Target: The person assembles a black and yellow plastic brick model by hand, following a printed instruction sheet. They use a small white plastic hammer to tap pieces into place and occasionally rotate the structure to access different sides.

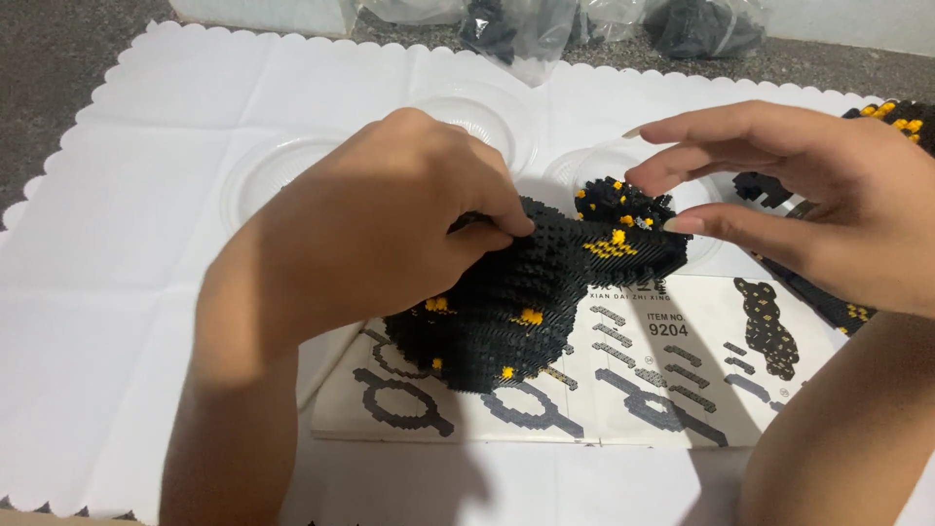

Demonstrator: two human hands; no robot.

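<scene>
— What is the left hand point(390, 219) doing?
— It grips the black and yellow small-brick model point(531, 297), thumb and fingers pinched on its top, above the printed instruction sheet point(672, 390).
— And the right hand point(808, 200)?
— Its thumb touches the model's right edge, it seems; the other fingers are spread above a clear plastic dish point(584, 166).

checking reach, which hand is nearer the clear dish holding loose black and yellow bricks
Right. The right hand hovers just over that dish; the left hand grips the black brick model beside it.
</scene>
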